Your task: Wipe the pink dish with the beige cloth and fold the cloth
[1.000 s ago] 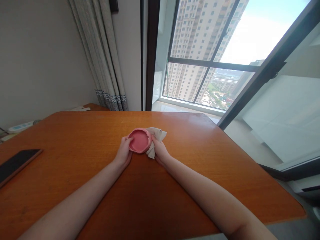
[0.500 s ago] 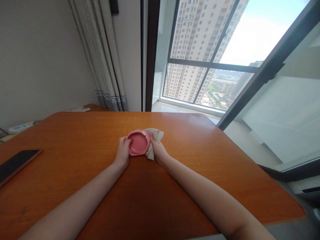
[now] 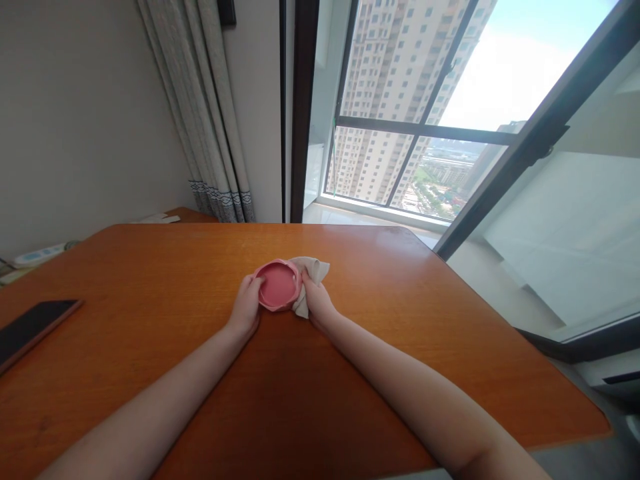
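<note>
A shallow pink dish (image 3: 278, 285) with a faceted, wavy rim is tilted so that its hollow inside faces me. My left hand (image 3: 246, 301) is closed on its left edge, the thumb over the rim. On the other side my right hand (image 3: 318, 297) is closed on a light beige cloth (image 3: 315, 268), pressing it against the dish's right edge. Part of the cloth lies behind the dish, and a corner hangs below. The fingers behind the dish and the cloth are hidden.
Both forearms reach over a brown wooden table (image 3: 390, 307). A dark phone (image 3: 35, 327) lies at the left. A white power strip (image 3: 40, 255) sits beyond the left edge. Behind the table are a grey curtain (image 3: 205, 120) and a dark-framed window (image 3: 400, 127).
The dish has turned slightly between my hands, so its rim's corners sit differently. The cloth has shifted a little to the right with my right hand.
</note>
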Demonstrator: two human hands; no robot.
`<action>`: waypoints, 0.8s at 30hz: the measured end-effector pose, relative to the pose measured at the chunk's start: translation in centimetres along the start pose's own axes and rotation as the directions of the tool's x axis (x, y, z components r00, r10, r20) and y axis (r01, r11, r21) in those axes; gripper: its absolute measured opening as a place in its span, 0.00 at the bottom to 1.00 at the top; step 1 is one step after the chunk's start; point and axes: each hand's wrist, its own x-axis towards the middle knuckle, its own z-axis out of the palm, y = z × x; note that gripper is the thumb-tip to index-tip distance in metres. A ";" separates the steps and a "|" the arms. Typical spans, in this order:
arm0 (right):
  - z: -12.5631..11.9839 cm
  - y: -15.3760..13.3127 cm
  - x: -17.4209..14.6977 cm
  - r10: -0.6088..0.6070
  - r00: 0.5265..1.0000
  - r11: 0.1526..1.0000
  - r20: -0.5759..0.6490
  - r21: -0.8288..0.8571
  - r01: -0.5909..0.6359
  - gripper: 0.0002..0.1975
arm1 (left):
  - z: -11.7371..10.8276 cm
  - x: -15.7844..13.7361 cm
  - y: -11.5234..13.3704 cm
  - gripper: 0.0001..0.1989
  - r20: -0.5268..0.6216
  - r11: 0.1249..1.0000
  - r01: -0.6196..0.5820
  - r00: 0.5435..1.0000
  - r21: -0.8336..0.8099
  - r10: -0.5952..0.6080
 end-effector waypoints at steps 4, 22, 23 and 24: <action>0.4 0.1 -0.3 0.021 1.000 1.000 0.023 0.012 -0.021 0.24 | 0.4 -0.1 0.3 0.15 -0.012 0.986 -0.058 0.998 -0.157 0.057; 0.6 0.0 -0.7 -0.002 0.996 1.000 0.091 -0.028 0.005 0.24 | 0.6 -0.1 0.8 0.14 0.045 0.965 -0.024 0.998 -0.263 0.037; 0.6 0.0 -0.7 0.000 0.997 1.000 0.082 -0.023 0.002 0.25 | 0.6 -0.2 1.0 0.14 0.069 0.964 -0.007 0.997 -0.266 0.026; 0.5 0.1 -0.7 -0.003 0.998 1.000 0.068 -0.020 0.004 0.25 | 0.6 -0.2 1.0 0.14 0.084 0.966 0.015 0.996 -0.256 0.007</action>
